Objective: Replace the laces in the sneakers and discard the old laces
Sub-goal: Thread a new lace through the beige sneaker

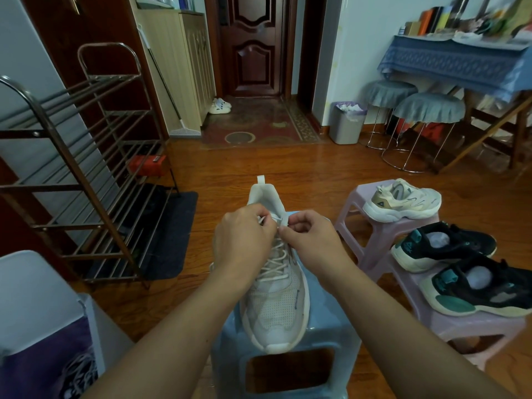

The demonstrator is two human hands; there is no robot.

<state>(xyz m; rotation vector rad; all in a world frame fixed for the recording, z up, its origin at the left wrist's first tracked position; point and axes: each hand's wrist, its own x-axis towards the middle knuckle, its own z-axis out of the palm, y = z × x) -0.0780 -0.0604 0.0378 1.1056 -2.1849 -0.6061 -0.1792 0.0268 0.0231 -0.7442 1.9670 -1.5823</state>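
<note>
A white sneaker (276, 300) stands on a light blue plastic stool (288, 367), toe toward me, with a white lace (273, 266) criss-crossed up its front. My left hand (241, 240) and my right hand (311, 240) meet at the top eyelets, each pinching an end of the lace. The knot area between the fingers is partly hidden. A second white sneaker (403, 203) rests on a pink stool (374, 234) to the right.
Two black-and-teal sneakers (443, 249) (483, 289) lie on a nearer pink stool (460, 326). A bin with a purple liner (43, 355) holding loose laces sits at lower left. A metal shoe rack (86, 180) stands left; a grey waste bin (347, 122) and round stools (426, 110) stand behind.
</note>
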